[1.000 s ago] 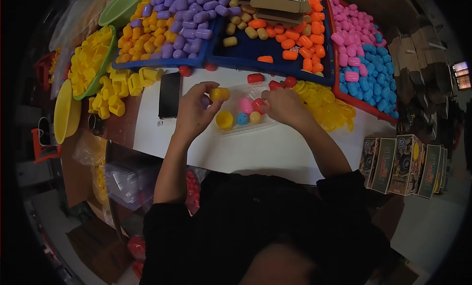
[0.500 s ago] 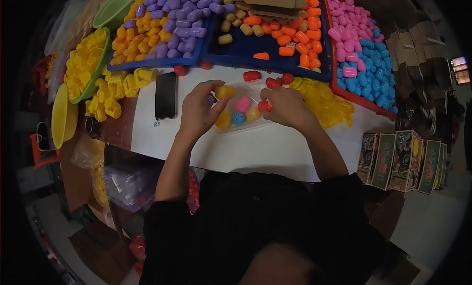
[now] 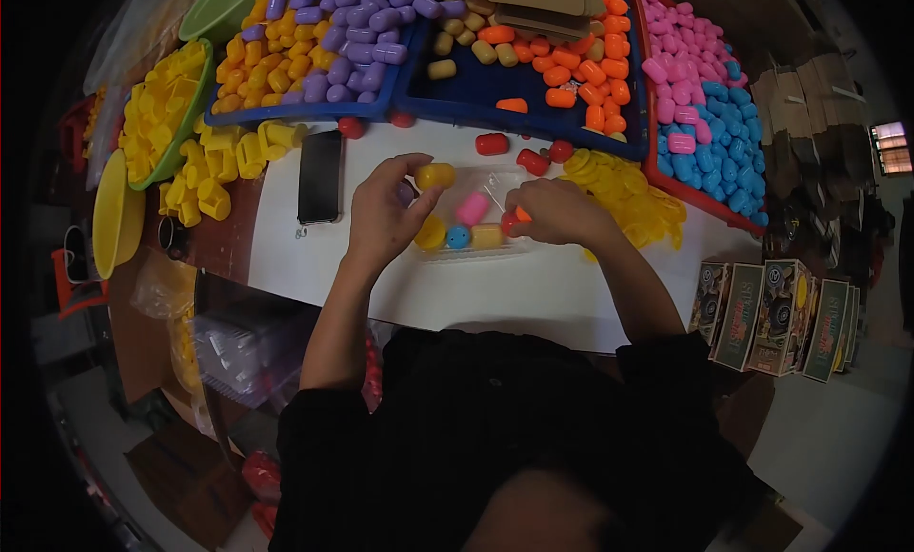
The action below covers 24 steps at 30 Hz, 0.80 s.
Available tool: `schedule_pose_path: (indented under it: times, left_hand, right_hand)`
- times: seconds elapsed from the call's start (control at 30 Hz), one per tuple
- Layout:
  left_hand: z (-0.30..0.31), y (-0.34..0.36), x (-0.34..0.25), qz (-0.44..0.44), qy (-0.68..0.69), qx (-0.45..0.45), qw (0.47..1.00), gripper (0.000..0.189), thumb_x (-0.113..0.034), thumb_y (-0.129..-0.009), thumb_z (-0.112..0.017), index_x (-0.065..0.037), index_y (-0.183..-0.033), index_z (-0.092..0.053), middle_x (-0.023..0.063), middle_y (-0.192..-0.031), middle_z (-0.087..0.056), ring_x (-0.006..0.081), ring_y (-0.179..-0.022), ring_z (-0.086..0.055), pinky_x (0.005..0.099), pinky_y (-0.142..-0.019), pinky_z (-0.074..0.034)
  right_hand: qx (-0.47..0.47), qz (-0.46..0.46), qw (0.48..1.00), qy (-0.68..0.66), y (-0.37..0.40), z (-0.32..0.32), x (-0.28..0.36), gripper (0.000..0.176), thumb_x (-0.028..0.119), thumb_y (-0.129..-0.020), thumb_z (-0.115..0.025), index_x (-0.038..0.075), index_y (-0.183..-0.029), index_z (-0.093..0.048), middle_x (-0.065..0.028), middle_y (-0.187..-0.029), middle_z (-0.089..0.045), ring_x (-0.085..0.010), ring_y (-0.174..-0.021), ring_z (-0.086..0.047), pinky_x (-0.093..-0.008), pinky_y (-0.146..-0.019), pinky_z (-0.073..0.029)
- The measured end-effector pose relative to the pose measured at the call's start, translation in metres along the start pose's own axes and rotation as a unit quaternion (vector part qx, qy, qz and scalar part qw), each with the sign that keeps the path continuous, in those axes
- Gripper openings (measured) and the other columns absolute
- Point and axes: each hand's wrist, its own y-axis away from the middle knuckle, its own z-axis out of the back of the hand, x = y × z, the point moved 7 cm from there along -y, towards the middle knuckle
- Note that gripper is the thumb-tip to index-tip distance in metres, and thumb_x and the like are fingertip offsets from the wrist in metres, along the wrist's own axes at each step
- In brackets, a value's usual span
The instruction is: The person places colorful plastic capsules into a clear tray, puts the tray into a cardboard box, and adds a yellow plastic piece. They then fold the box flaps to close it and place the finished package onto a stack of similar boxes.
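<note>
A clear plastic tray (image 3: 466, 255) lies on the white table top between my hands. In it are a pink capsule (image 3: 473, 208), a blue capsule (image 3: 458, 236), a tan capsule (image 3: 487, 235) and a yellow cup-like piece (image 3: 431, 233). My left hand (image 3: 381, 209) grips a yellow-orange capsule (image 3: 435, 176) between thumb and fingers over the tray's left side; a purple capsule (image 3: 406, 193) shows partly behind that thumb. At the tray's right end, the closed fingers of my right hand (image 3: 562, 212) are on a red capsule (image 3: 509, 226), mostly hidden, with a bit of orange beside it.
Blue bins (image 3: 533, 126) of purple, orange and tan capsules stand behind the tray. A red bin (image 3: 655, 162) holds pink and blue ones. Loose red capsules (image 3: 492, 144), yellow pieces (image 3: 624, 195) and a phone (image 3: 320, 176) lie around. Printed boxes (image 3: 778, 314) stand right.
My right hand has lowered slightly, with the red capsule now lower at the tray's right end. The pink and tan capsules in the tray have turned. My left hand keeps its yellow-orange capsule.
</note>
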Motion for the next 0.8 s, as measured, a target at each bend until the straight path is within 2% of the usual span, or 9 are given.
schedule_pose_path:
  times: [0.1,0.17,0.2,0.27,0.37,0.5,0.57,0.8]
  left_hand:
    - [0.0,0.003,0.005,0.004,0.009,-0.007,1.0,0.033,-0.015,-0.074,-0.072,-0.004,-0.103,-0.061,0.0075,-0.087,-0.062,0.0139,-0.063,-0.053,0.0258,-0.062,-0.047]
    - [0.002,0.004,0.007,-0.001,0.011,-0.013,1.0,0.033,-0.015,-0.074,-0.072,-0.004,-0.103,-0.061,0.0075,-0.086,-0.061,0.0136,-0.062,-0.053,0.0256,-0.061,-0.047]
    - [0.004,0.004,0.007,0.001,0.009,-0.016,1.0,0.033,-0.015,-0.074,-0.072,-0.004,-0.104,-0.061,0.0074,-0.086,-0.061,0.0135,-0.062,-0.053,0.0254,-0.061,-0.046]
    - [0.005,0.005,0.009,0.005,0.007,-0.02,1.0,0.033,-0.015,-0.074,-0.071,-0.004,-0.104,-0.061,0.0072,-0.086,-0.061,0.0135,-0.061,-0.052,0.0251,-0.06,-0.046]
    - [0.007,0.006,0.01,-0.002,0.015,-0.029,0.999,0.033,-0.014,-0.074,-0.072,-0.004,-0.104,-0.061,0.0066,-0.085,-0.061,0.0126,-0.06,-0.05,0.0244,-0.059,-0.045]
    - [0.007,0.008,0.006,0.0,0.032,-0.04,0.999,0.033,-0.014,-0.074,-0.072,-0.004,-0.104,-0.061,0.0056,-0.085,-0.061,0.0111,-0.059,-0.049,0.0239,-0.057,-0.044]
    - [0.01,0.01,0.007,0.005,0.031,-0.043,0.999,0.033,-0.014,-0.074,-0.072,-0.004,-0.103,-0.061,0.0054,-0.085,-0.061,0.0108,-0.059,-0.048,0.0237,-0.057,-0.044]
    - [0.008,0.008,0.003,-0.02,0.011,-0.022,1.0,0.033,-0.016,-0.074,-0.072,-0.005,-0.104,-0.061,0.0063,-0.087,-0.062,0.0138,-0.061,-0.053,0.0253,-0.059,-0.046]
  right_hand:
    - [-0.01,-0.03,0.999,-0.031,0.005,0.001,-0.005,0.027,0.026,-0.079,-0.062,0.007,-0.098,-0.062,-0.0121,-0.095,-0.062,-0.0274,-0.095,-0.058,-0.0397,-0.081,-0.045]
    - [-0.074,-0.029,0.996,-0.04,0.006,0.002,-0.012,0.024,0.025,-0.08,-0.06,0.006,-0.093,-0.062,-0.0133,-0.093,-0.062,-0.0276,-0.092,-0.059,-0.04,-0.079,-0.046]
    - [-0.074,-0.028,0.996,-0.038,0.006,0.003,-0.01,0.024,0.025,-0.08,-0.06,0.006,-0.093,-0.062,-0.0133,-0.093,-0.062,-0.0276,-0.092,-0.059,-0.04,-0.079,-0.046]
    - [-0.146,-0.039,0.988,-0.003,0.01,0.017,-0.005,0.024,0.027,-0.081,-0.059,0.008,-0.094,-0.063,-0.012,-0.091,-0.063,-0.0282,-0.087,-0.061,-0.04,-0.073,-0.048]
    - [-0.166,-0.055,0.983,0.059,0.0,0.026,0.022,0.026,0.03,-0.08,-0.061,0.008,-0.094,-0.064,-0.0109,-0.093,-0.064,-0.0272,-0.084,-0.063,-0.0399,-0.069,-0.05]
    - [-0.127,-0.077,0.982,0.113,-0.027,0.017,0.052,0.026,0.031,-0.079,-0.063,0.008,-0.092,-0.066,-0.0109,-0.091,-0.065,-0.0265,-0.083,-0.064,-0.0384,-0.067,-0.05]
    - [-0.064,-0.098,0.984,0.131,-0.042,0.006,0.053,0.027,0.032,-0.077,-0.066,0.007,-0.088,-0.067,-0.0114,-0.088,-0.066,-0.0269,-0.083,-0.065,-0.0373,-0.068,-0.05]
    - [-0.087,-0.099,0.986,0.101,-0.043,0.003,0.046,0.032,0.035,-0.073,-0.067,0.007,-0.088,-0.067,-0.0119,-0.085,-0.066,-0.0279,-0.081,-0.065,-0.0373,-0.068,-0.05]
